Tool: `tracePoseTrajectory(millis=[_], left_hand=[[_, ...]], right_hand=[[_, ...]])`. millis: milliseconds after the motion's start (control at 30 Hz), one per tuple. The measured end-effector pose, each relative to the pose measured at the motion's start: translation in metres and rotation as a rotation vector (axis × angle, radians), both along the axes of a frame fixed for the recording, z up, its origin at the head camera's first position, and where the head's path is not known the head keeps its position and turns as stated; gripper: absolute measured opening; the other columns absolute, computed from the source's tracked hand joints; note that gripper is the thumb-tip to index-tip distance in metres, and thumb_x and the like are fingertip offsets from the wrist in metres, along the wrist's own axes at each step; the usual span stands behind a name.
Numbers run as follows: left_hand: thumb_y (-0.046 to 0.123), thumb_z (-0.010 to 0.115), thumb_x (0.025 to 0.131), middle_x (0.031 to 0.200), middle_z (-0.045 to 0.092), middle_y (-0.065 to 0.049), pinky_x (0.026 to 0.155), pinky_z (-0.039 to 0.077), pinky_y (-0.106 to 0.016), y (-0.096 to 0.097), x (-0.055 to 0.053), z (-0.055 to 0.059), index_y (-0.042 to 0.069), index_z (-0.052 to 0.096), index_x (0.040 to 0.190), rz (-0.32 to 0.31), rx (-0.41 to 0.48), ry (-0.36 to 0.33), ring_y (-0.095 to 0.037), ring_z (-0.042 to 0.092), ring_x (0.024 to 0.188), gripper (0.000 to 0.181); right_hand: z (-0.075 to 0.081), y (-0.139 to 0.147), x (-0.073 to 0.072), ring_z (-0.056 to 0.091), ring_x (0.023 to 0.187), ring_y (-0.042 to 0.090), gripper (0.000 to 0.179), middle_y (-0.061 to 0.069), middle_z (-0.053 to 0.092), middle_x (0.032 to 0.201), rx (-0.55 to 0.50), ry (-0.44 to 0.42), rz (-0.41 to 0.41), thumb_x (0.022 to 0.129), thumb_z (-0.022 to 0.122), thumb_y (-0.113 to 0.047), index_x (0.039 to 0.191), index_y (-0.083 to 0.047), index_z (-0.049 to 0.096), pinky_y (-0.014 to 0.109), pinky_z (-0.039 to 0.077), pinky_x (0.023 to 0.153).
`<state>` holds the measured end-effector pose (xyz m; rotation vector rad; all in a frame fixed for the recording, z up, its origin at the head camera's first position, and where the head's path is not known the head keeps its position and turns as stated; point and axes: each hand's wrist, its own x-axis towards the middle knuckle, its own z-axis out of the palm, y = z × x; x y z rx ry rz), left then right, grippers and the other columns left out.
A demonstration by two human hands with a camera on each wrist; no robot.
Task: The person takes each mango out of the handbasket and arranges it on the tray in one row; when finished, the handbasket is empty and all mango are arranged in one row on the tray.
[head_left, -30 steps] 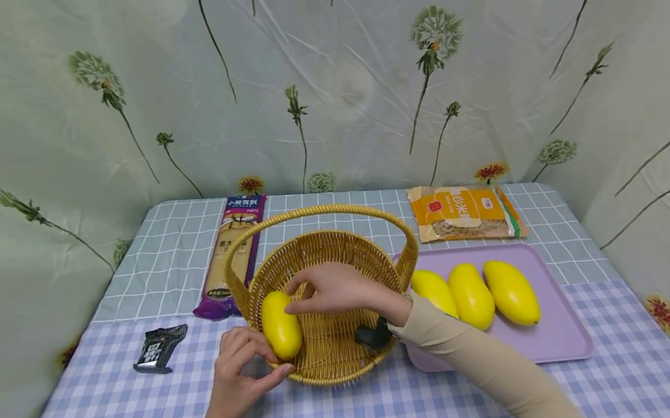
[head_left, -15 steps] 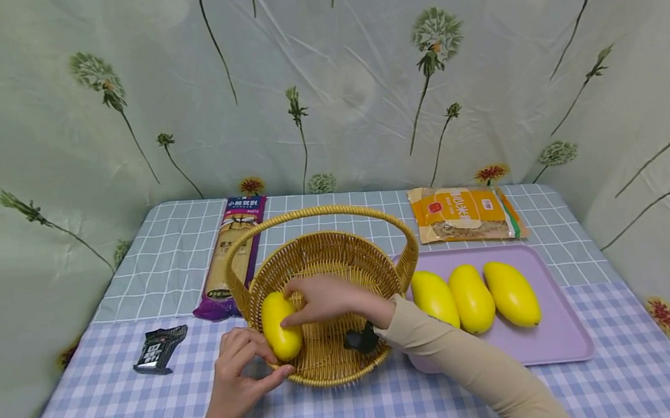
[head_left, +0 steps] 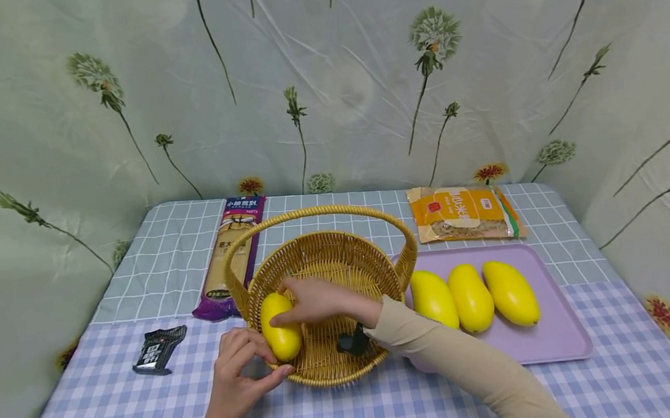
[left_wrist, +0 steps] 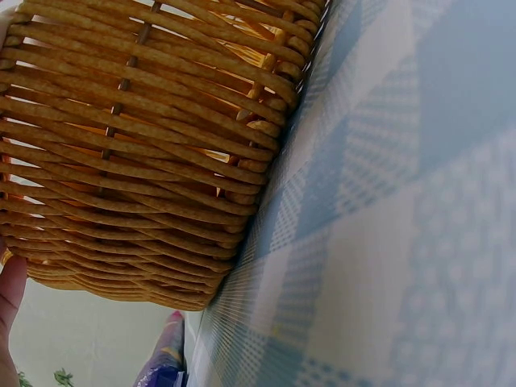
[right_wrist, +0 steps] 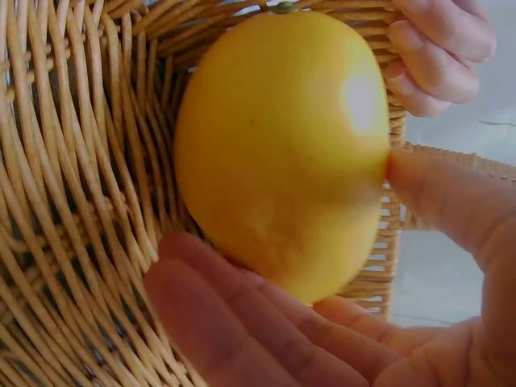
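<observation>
A yellow mango [head_left: 280, 332] lies along the left inner side of the wicker basket [head_left: 333, 377]. My right hand [head_left: 316, 299] reaches into the basket and holds this mango. In the right wrist view the thumb [right_wrist: 439, 189] touches one side of the mango [right_wrist: 282, 145], while the fingers [right_wrist: 234, 322] lie along its lower end. With my left hand [head_left: 243, 369] I grip the basket's front left rim from outside. The left wrist view is mostly filled by the woven basket wall [left_wrist: 137, 153], with a bit of that hand at its left edge.
Three more mangoes [head_left: 471, 298] lie on a purple tray [head_left: 556, 342] right of the basket. A pasta packet [head_left: 227, 260] lies behind left, an orange-and-clear grain bag [head_left: 465, 213] behind right. A small black packet [head_left: 159, 350] sits on the left. The basket handle [head_left: 317, 209] arches overhead.
My right hand has shifted left, closing from the mango's right side to over it, thumb and fingers now around it. My left hand and the basket stay put.
</observation>
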<state>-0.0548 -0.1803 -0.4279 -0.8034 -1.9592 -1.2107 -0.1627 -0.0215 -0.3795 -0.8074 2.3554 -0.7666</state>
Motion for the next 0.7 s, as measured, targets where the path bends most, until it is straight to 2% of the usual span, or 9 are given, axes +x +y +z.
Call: tracePoseTrajectory(millis=[267,467,700], left_hand=[[0.036,0.074,0.082,0.076,0.056,-0.001,0.085,0.029,-0.026,0.000,-0.001,-0.001,0.011,0.056,0.069,-0.003,0.000,0.011,-0.016,0.049,0.076,0.034],[0.036,0.074,0.082,0.076,0.056,-0.001,0.084,0.028,-0.027,0.000,-0.001,-0.001,0.011,0.056,0.069,-0.005,-0.001,0.010,-0.016,0.049,0.076,0.034],[0.035,0.075,0.082,0.076,0.055,-0.002,0.083,0.029,-0.027,0.000,-0.002,-0.002,0.011,0.056,0.068,-0.011,-0.003,0.046,-0.016,0.048,0.075,0.034]], right_hand=[[-0.009,-0.005,-0.002,0.055,0.068,0.014,0.058,0.001,0.057,0.087,-0.091,-0.102,-0.056,0.085,0.070,-0.041,0.125,-0.007,0.044,0.025,0.046,0.057],[-0.012,-0.005,-0.002,0.058,0.067,0.017,0.058,0.004,0.057,0.088,-0.131,-0.174,-0.091,0.085,0.071,-0.036,0.127,-0.006,0.042,0.028,0.050,0.058],[-0.013,-0.002,-0.004,0.056,0.079,0.014,0.062,0.006,0.058,0.097,-0.134,-0.135,-0.107,0.084,0.071,-0.038,0.129,-0.006,0.041,0.027,0.046,0.067]])
